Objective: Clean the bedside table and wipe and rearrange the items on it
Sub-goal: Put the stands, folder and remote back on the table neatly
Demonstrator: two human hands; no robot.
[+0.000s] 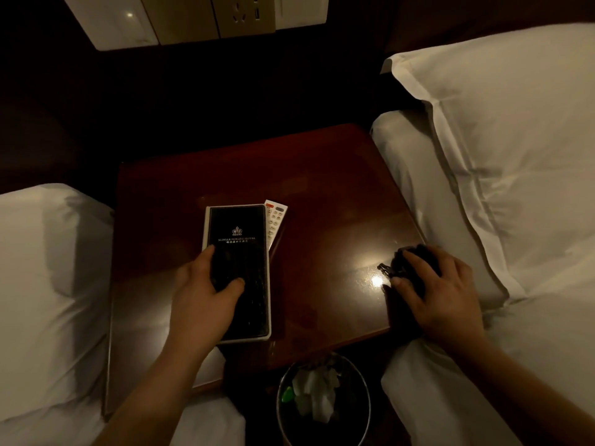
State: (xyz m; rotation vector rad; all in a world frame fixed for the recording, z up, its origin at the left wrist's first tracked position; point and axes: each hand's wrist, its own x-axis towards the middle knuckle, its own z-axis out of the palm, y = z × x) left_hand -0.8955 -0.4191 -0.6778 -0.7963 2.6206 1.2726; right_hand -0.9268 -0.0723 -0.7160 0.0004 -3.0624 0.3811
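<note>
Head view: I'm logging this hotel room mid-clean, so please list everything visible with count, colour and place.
bedside table: one, dark red-brown, between two beds
black folder: one, white-edged, table's left half
remote: one, white, partly under the folder's right side
dark cloth: one, black, table's right edge
waste bin: one, dark, on the floor in front of the table, holding white tissues and something green
pillow: one, white, right bed
bedding: white, left bed
socket panel: one, pale, wall above
left hand: holds the folder
right hand: grips the cloth
</note>
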